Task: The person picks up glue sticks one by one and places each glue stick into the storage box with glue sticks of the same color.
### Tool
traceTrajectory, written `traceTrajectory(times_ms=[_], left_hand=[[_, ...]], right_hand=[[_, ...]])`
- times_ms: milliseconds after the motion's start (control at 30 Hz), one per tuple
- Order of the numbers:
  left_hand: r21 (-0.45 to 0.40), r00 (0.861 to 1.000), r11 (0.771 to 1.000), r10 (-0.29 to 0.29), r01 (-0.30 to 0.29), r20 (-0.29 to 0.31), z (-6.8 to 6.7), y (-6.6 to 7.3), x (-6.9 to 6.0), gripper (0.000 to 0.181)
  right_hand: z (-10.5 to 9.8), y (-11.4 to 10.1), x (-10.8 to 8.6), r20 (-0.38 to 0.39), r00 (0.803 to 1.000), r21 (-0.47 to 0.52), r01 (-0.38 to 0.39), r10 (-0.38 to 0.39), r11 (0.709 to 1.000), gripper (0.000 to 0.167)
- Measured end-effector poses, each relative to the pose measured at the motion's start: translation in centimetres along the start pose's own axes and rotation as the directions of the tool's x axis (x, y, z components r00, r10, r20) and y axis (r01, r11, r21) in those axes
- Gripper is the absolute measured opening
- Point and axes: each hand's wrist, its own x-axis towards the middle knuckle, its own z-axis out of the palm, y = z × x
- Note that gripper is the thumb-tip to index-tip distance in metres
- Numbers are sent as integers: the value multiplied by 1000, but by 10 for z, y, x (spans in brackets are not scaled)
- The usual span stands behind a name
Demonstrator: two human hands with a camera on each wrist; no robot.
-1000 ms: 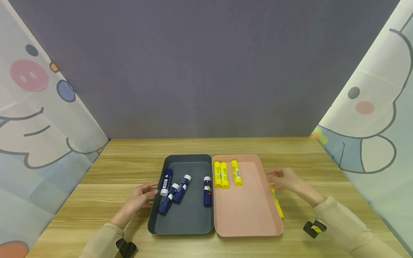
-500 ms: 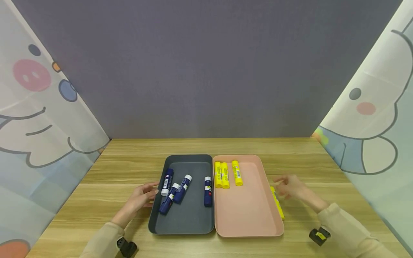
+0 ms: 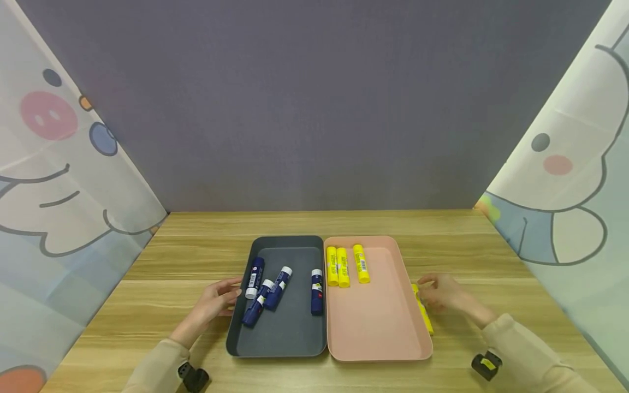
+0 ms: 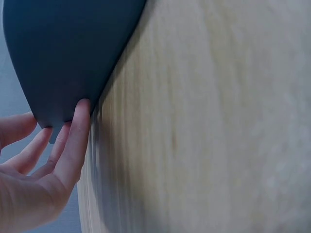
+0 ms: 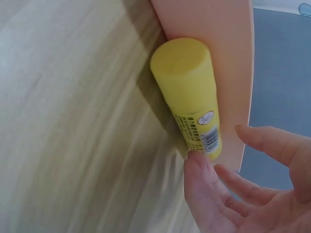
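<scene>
My left hand [image 3: 214, 297] rests against the outer left wall of a dark grey tray [image 3: 295, 341]; in the left wrist view, its relaxed fingertips [image 4: 83, 104] touch the wall. Navy glue sticks with white caps lie inside, among them one glue stick [image 3: 316, 292] by the right wall. Beside it a pink tray [image 3: 378, 333] holds three yellow glue sticks [image 3: 361, 263] near its far end. Another yellow glue stick [image 5: 187, 87] lies on the table along the pink tray's outer right wall. My right hand [image 3: 442, 293] is at that stick's far end, fingers spread and loosely bent, not gripping it.
The two trays stand side by side on a wood-grain table [image 3: 196, 245]. A grey panel [image 3: 314, 109] rises behind the table. Cartoon-printed sheets [image 3: 555, 180] flank it on both sides.
My right hand has moved from the pink tray's right rim outward and down towards the near edge, to the yellow glue stick outside the tray. My left hand stays on the grey tray.
</scene>
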Motion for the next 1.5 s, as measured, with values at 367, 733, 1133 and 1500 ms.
traceTrajectory(times_ms=[367,733,1133,1500], left_hand=[[-14,1000,1000,-2,2,-6,1,1,0,44],[-4,1000,1000,4,-4,-6,0,1,0,44],[-3,1000,1000,5,-5,-4,-1,1,-1,44],[-9,1000,1000,-5,4,-15,1,0,-1,43]], right_hand=[[3,5,2,-3,1000,-75,6,-6,997,53],[10,7,3,-1,999,-12,-34,34,999,51],[12,6,3,35,998,-1,-56,56,998,55],[11,8,4,40,997,37,-75,73,997,55]])
